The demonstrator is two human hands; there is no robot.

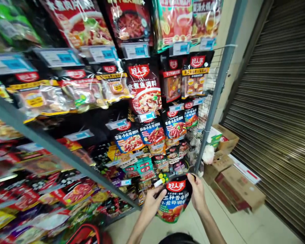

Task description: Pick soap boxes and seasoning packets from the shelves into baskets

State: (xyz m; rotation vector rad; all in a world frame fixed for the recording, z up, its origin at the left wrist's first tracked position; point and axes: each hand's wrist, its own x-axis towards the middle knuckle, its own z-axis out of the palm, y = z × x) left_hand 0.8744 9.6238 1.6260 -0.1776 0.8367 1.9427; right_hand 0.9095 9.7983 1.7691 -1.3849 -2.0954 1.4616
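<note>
Between both hands is a black and blue seasoning packet (175, 200) with a red label and a food picture near its green bottom edge. My left hand (154, 200) pinches its left side, thumb on the front. On the upper right corner, my right hand (196, 189) has its fingers closed. The packet faces me, held low in front of the rack. Past it hang similar blue and black packets (176, 125), with small teal packets (145, 168) lower down.
A tall rack of hanging packets with price tags (136, 51) fills the left and middle. Its grey post (218, 88) stands at the right. Cardboard boxes (240, 183) lie on the tiled floor beside a roller shutter (274, 101). A red-rimmed basket (85, 234) is at the bottom left.
</note>
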